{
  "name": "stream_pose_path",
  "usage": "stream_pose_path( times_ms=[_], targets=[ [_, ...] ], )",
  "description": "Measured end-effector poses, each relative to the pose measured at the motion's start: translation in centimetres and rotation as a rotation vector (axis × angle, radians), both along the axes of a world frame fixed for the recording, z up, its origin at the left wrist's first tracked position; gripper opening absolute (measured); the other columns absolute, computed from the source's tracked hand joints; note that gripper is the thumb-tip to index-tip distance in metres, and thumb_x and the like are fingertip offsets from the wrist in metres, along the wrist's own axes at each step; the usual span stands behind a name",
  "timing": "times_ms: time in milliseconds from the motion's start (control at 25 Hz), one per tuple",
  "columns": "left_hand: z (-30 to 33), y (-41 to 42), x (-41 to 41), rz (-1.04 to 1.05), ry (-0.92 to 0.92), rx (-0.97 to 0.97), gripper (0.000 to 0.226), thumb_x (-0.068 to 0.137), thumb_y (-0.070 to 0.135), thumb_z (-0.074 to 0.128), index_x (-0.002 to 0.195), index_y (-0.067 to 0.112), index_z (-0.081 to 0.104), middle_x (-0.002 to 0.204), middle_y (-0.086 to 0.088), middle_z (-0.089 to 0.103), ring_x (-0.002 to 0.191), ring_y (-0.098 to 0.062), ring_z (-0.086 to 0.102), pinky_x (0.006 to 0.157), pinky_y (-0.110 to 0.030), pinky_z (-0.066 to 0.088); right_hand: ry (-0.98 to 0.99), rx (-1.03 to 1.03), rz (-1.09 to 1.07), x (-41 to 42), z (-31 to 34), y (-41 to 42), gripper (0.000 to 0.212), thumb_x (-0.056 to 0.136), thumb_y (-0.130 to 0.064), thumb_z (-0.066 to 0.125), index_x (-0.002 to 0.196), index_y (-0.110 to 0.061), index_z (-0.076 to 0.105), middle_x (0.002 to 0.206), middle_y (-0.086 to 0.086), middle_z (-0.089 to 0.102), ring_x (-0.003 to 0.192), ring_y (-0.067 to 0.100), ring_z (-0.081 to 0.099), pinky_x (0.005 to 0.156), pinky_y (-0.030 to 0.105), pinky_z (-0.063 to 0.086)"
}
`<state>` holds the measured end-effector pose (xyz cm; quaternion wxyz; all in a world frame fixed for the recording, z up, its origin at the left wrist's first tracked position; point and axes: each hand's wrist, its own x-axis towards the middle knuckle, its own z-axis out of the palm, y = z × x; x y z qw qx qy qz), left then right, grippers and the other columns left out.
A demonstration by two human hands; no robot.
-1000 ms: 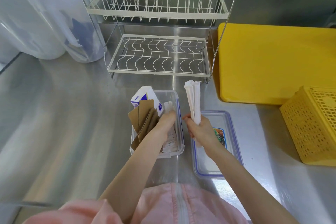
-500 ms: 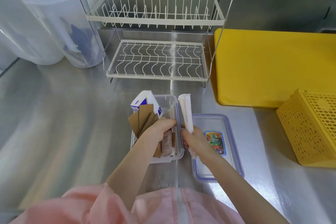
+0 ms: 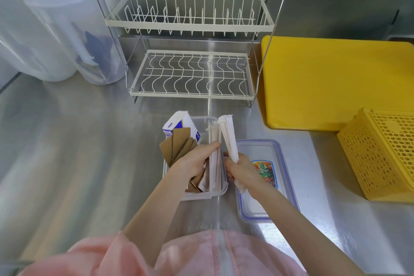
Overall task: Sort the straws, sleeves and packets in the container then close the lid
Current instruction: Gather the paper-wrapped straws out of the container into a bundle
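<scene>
Your right hand (image 3: pixel 240 169) was clenched around a bundle of white paper-wrapped straws (image 3: pixel 228 136), holding it upright and tilted slightly away from you, right over the right-hand wall of the clear rectangular plastic container (image 3: pixel 202 196). The bundle's lower end poked out below your fist, above the gap between the container and the lid. Your left hand (image 3: pixel 193 161) reached into the container, fingers curled loosely against more wrapped straws (image 3: pixel 214 163) lying lengthwise along its right side; whether it truly gripped them, I cannot tell. To the left of that hand, brown corrugated cardboard sleeves (image 3: pixel 178 144) stood fanned out inside the container, and behind them a white and blue carton-like packet (image 3: pixel 179 122) leaned at the far left corner. The clear lid with blue clips and a colourful label (image 3: pixel 266 177) lay flat on the steel counter (image 3: pixel 78 152) just beside the container, on its right. Beyond stood a white wire two-tier dish rack (image 3: pixel 190 51), a yellow cutting board (image 3: pixel 336 83) and a yellow perforated plastic basket (image 3: pixel 380 152).
</scene>
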<state>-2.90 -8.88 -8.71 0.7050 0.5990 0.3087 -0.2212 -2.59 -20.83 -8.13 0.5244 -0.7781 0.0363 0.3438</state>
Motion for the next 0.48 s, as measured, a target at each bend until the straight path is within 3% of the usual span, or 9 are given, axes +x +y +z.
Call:
stream_pose_path(
  times_ms=[160, 280, 320, 400, 480],
  targets=[
    [-0.1, -0.8, -0.6, -0.023, -0.121, 0.22, 0.037, 0.095, 0.029, 0.043, 0.129, 0.013, 0.047, 0.122, -0.013, 0.058, 0.114, -0.026, 0.056, 0.102, -0.04, 0.044, -0.011, -0.026, 0.015, 0.1, 0.2, -0.1, 0.032, 0.094, -0.017, 0.046, 0.124, -0.007, 0.049, 0.071, -0.002, 0.049, 0.062, 0.009, 0.048, 0.051, 0.018, 0.041],
    [0.5, -0.6, -0.8, 0.003, -0.28, 0.295, 0.036, 0.098, 0.028, 0.037, 0.131, 0.013, 0.043, 0.121, -0.009, 0.057, 0.114, -0.023, 0.054, 0.102, -0.037, 0.042, -0.043, -0.051, 0.018, 0.2, 0.5, -0.1, 0.03, 0.094, -0.018, 0.046, 0.12, -0.006, 0.052, 0.068, 0.0, 0.049, 0.06, 0.01, 0.048, 0.053, 0.019, 0.044],
    [0.8, -0.3, -0.8, 0.042, -0.314, 0.295, 0.035, 0.098, 0.028, 0.036, 0.129, 0.013, 0.043, 0.113, -0.009, 0.059, 0.106, -0.022, 0.057, 0.099, -0.038, 0.045, -0.064, -0.061, 0.014, 0.2, 0.7, 0.0, 0.03, 0.093, -0.02, 0.047, 0.119, -0.007, 0.053, 0.068, -0.001, 0.049, 0.06, 0.01, 0.048, 0.056, 0.021, 0.045],
    [1.4, 0.2, -0.7, 0.162, -0.386, 0.205, 0.022, 0.099, 0.026, 0.035, 0.111, 0.014, 0.047, 0.081, -0.006, 0.059, 0.075, -0.016, 0.059, 0.078, -0.034, 0.053, -0.11, -0.05, -0.007, 0.4, 1.2, 0.2, 0.027, 0.093, -0.025, 0.049, 0.115, -0.01, 0.053, 0.069, -0.004, 0.048, 0.062, 0.008, 0.047, 0.059, 0.02, 0.044],
    [2.2, 0.3, -0.7, 0.257, -0.447, 0.108, 0.019, 0.099, 0.024, 0.035, 0.086, 0.015, 0.047, 0.062, 0.0, 0.044, 0.054, -0.01, 0.046, 0.059, -0.025, 0.045, -0.143, -0.005, -0.019, 0.4, 2.0, 0.4, 0.02, 0.091, -0.031, 0.051, 0.102, -0.015, 0.054, 0.068, -0.006, 0.047, 0.063, 0.005, 0.047, 0.059, 0.018, 0.043]
  ],
)
